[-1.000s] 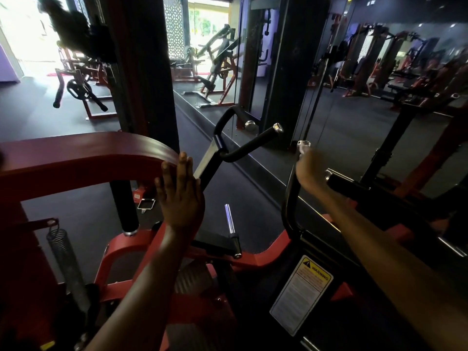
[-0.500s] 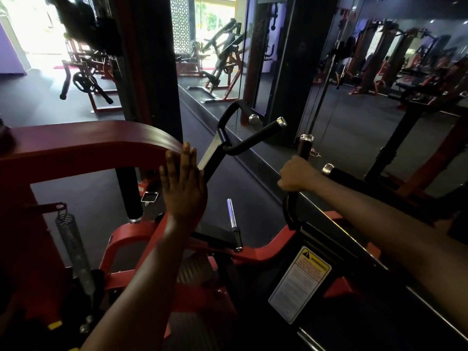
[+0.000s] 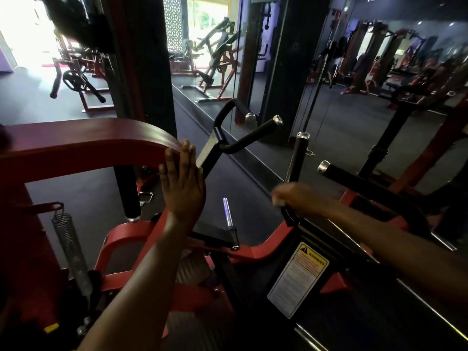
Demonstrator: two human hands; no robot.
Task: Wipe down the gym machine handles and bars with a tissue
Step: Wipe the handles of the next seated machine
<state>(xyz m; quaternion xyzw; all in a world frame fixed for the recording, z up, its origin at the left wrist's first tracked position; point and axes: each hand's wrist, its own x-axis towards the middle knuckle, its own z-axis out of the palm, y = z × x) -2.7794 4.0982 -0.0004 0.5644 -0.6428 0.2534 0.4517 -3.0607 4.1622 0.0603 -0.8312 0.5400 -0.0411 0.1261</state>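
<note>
Both forearms are bare to the frame's lower edge, with no sleeve showing; the left hand [image 3: 182, 184] (toward 9 o'clock) and right hand [image 3: 295, 198] (blurred, toward 3 o'clock) are bare and ungloved.

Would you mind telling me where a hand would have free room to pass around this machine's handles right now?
Free: the gap between the curved black handle and the upright black handle, and the gap under the red arm left of the left hand. Crowded: low on the upright handle, where the right hand grips it beside the short chrome peg.
</note>
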